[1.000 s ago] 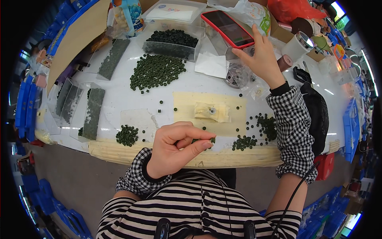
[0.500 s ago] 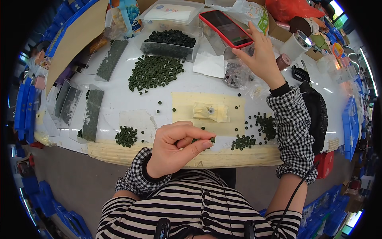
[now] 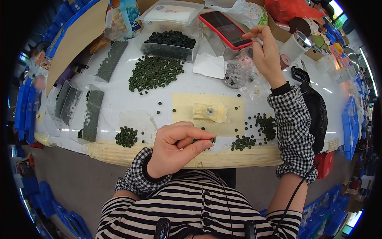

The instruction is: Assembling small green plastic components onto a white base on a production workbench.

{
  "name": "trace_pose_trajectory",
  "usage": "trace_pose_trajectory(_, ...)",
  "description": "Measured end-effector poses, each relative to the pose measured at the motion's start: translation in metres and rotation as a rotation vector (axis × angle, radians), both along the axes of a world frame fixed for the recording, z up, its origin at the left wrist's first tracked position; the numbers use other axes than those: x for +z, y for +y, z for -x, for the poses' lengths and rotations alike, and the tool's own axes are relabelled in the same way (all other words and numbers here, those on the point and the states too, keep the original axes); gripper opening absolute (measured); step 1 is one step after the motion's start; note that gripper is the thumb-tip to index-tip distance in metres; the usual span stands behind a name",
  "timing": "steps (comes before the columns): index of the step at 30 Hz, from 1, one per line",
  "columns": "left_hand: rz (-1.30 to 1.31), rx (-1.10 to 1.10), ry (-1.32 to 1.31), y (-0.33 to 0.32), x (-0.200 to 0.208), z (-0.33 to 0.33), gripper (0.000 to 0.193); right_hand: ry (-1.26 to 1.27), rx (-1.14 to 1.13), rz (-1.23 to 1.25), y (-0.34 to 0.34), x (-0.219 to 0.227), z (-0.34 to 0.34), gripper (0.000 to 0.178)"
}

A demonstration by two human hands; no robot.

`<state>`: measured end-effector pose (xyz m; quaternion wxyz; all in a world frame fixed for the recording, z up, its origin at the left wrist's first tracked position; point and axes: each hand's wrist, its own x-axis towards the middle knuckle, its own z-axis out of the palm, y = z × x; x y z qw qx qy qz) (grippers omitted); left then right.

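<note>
My left hand (image 3: 175,147) is closed in a pinch above the table's front edge. Between its thumb and index fingertips sits a small dark green bead-like piece (image 3: 213,140). My right hand (image 3: 268,59) reaches out at the back right, its fingers apart and bent, holding nothing. Its index fingertip is at the lower screen of a phone (image 3: 226,28) in a red case, which lies propped at a tilt. Beyond my left hand, a small block wrapped in yellowish tape (image 3: 211,112) rests on a tan patch of tabletop (image 3: 183,101).
Small piles of green pieces lie at front left (image 3: 126,136) and front right (image 3: 243,142); a larger pile (image 3: 155,72) spreads behind. Clear boxes of pieces (image 3: 92,115) stand on the left. A white paper (image 3: 209,65), plastic bags (image 3: 247,75) and a silver-topped jar (image 3: 295,44) sit farther back.
My right hand's fingers have drawn in from a wide spread, and its index fingertip has come down to the phone's lower screen. My left hand keeps its pinch in place.
</note>
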<state>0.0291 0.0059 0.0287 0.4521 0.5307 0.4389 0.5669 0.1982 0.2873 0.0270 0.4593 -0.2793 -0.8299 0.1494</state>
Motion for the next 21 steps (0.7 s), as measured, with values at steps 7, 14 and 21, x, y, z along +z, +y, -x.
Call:
trace_pose_trajectory(7, -0.001, -0.009, 0.015, 0.0005, -0.002, 0.0014, 0.019, 0.01, -0.001, -0.005, 0.0042, 0.0002, 0.0, 0.029)
trace_pose_trajectory(14, 0.003, -0.004, 0.01, -0.0005, -0.0011, 0.0016, 0.019, 0.014, -0.009, -0.006, 0.0061, 0.0018, 0.0005, 0.031)
trace_pose_trajectory(21, 0.009, 0.001, 0.029, -0.0014, -0.0008, 0.0027, 0.019, -0.003, -0.001, -0.006, 0.0034, 0.0034, 0.0024, 0.032)
